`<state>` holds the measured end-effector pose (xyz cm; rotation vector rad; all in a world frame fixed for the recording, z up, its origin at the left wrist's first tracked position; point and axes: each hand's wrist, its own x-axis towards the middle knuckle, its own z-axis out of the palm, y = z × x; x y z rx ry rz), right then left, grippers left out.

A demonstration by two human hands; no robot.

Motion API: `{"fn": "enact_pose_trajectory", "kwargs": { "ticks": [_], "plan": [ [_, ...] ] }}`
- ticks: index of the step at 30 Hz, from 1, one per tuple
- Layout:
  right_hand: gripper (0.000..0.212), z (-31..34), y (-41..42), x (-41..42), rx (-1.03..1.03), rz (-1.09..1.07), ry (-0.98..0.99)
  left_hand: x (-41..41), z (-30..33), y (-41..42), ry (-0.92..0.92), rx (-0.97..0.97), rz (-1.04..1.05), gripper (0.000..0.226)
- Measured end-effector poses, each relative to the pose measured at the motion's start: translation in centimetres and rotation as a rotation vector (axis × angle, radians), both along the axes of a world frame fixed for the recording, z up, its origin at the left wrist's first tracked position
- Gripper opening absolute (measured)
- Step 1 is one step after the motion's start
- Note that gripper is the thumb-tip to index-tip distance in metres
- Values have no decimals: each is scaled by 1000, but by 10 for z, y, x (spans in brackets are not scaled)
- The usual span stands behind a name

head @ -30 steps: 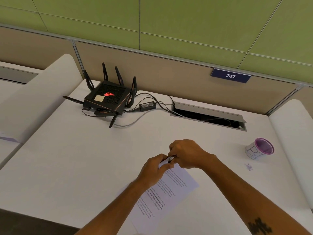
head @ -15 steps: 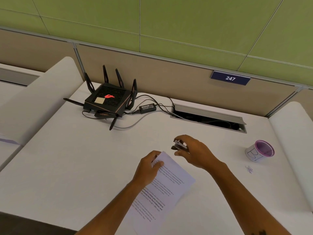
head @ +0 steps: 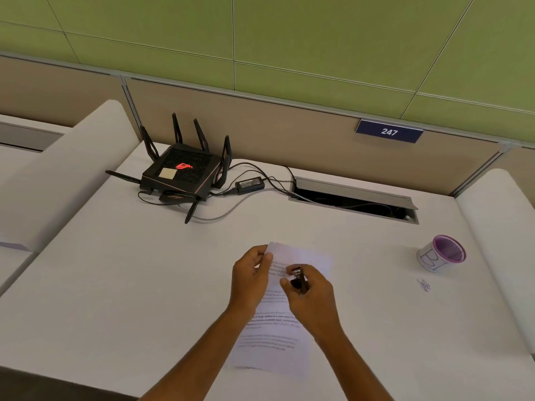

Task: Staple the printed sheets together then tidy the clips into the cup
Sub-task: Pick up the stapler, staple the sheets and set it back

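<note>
Head view looks down on a white counter (head: 144,285) set against a tan partition under green wall panels. Near the middle, the printed sheets (head: 275,328) lie lengthwise on the counter, their far end lifted slightly. The left hand (head: 250,279) pinches the far left corner of the sheets between thumb and fingers, the hand otherwise curled. The right hand (head: 312,296) is closed around a small dark stapler (head: 298,277), held over the upper part of the sheets just right of the left hand; whether the stapler touches the paper is too blurred to tell.

To the right, well apart from the hands, a white cup (head: 441,253) with a purple rim and inside lies tipped, its mouth facing the camera. Just near of it, a small tangle of clips (head: 423,285) rests on the counter, outside the cup.

At the far left sits a black router (head: 181,175) with upright antennas and a glowing red logo, a power adapter (head: 249,184) and cables beside it leading to an open cable slot (head: 353,198). A blue plate (head: 389,131) reading 247 is fixed to the partition.
</note>
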<state>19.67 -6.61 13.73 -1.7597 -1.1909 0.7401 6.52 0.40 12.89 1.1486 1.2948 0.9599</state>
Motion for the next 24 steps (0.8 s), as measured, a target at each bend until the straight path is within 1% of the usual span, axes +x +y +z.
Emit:
{"fn": "enact_pose_trajectory", "kwargs": {
  "ticks": [2,5,10,12,16,17,18,21,24],
  "plan": [
    [28,-1,-4,-6,46,-15,3,2,5,-4,-18,9,18,15],
    [31,6,-8,-11,58,-34,4,5,11,-11,-68,11,26,16],
    [38,13,-8,-9,88,-9,23,9,20,-23,-151,-21,8,27],
    [38,14,-8,-6,101,17,36,9,24,-28,-122,16,-2,26],
    [29,15,-9,-3,103,-3,90,7,27,-34,-33,100,-14,27],
    [25,17,-9,-2,79,-31,144,7,29,-36,-11,135,-20,28],
    [22,22,-10,-1,52,-62,239,5,30,-38,13,179,-26,28],
    [17,37,-12,5,3,-113,590,-2,34,-45,109,343,-42,30],
    [13,41,-14,15,-3,-115,717,-10,29,-49,201,457,-71,36]
  ]
}}
